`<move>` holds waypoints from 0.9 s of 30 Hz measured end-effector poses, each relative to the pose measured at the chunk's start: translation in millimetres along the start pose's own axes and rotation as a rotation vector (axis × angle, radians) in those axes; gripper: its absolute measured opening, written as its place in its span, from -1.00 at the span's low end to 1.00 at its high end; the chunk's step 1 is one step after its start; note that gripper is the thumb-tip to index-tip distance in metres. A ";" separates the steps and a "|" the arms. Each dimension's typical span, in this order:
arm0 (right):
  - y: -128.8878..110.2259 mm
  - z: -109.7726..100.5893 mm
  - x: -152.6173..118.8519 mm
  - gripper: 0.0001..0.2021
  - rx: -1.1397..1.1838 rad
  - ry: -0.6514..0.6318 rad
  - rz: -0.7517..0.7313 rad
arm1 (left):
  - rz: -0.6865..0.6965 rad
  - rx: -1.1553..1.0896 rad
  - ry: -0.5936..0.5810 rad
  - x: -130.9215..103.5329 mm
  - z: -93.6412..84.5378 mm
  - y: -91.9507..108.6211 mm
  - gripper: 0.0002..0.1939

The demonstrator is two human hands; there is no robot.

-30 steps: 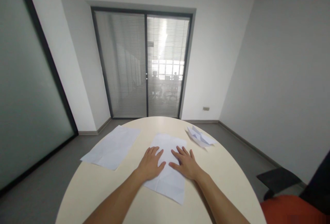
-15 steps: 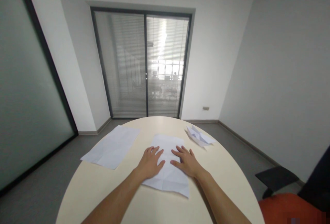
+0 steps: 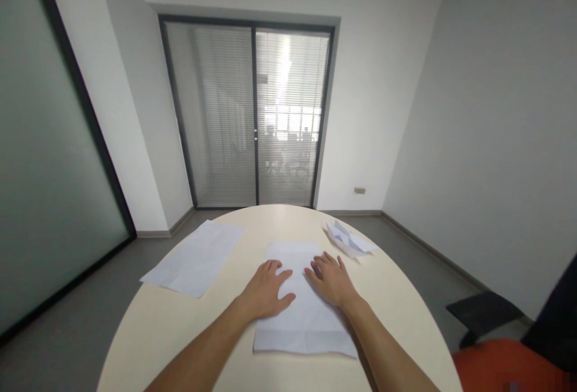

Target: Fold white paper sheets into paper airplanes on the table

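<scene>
A creased white sheet of paper (image 3: 302, 320) lies flat in front of me on the table, with a fold line across its near end. My left hand (image 3: 268, 290) rests over its left edge, fingers apart and thumb pointing inward. On the right edge lies my right hand (image 3: 331, 279), its fingers a little bent and spread. Neither hand grips anything. Close beyond my right hand sits a folded white paper shape (image 3: 349, 240). Farther to the left is another white sheet of paper (image 3: 193, 257), which no hand touches.
The round cream table (image 3: 180, 344) holds all the papers. An orange-seated chair (image 3: 509, 365) with a black armrest (image 3: 484, 308) stands at the lower right. Past the table is a glass door with blinds (image 3: 247, 115), set in a white wall.
The middle sheet has shifted toward me and turned slightly, its near edge now straighter. My left hand has slid a little nearer; the right hand's fingers have bent more.
</scene>
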State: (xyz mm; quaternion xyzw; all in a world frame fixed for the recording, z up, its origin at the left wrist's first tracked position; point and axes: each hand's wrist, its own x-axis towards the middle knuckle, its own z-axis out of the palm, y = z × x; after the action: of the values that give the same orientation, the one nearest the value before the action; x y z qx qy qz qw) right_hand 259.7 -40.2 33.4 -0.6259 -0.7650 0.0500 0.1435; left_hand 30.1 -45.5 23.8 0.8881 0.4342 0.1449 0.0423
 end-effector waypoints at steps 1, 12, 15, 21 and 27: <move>-2.4 -0.5 -0.4 -0.48 0.017 0.011 -0.028 | 0.033 -0.026 -0.010 -0.5 -0.8 1.3 -0.42; -1.1 10.2 1.6 -0.25 0.043 -0.169 -0.028 | 0.152 -0.127 -0.085 -0.1 -3.9 -2.1 -0.39; 3.6 10.9 3.0 -0.26 0.032 -0.173 -0.002 | 0.151 -0.107 -0.038 2.8 -7.3 1.9 -0.44; -1.9 4.5 -3.8 -0.24 0.088 -0.247 -0.108 | 0.048 -0.108 0.049 8.8 -5.3 0.4 -0.78; -8.5 0.3 -8.9 -0.21 0.109 -0.269 -0.139 | -0.029 -0.055 -0.038 7.9 9.6 -10.4 -0.50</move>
State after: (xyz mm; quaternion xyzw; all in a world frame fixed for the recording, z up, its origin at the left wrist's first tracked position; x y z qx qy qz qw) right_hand 253.2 -50.6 33.9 -0.5506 -0.8148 0.1646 0.0767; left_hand 29.6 -32.4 14.3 0.8828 0.4419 0.1394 0.0771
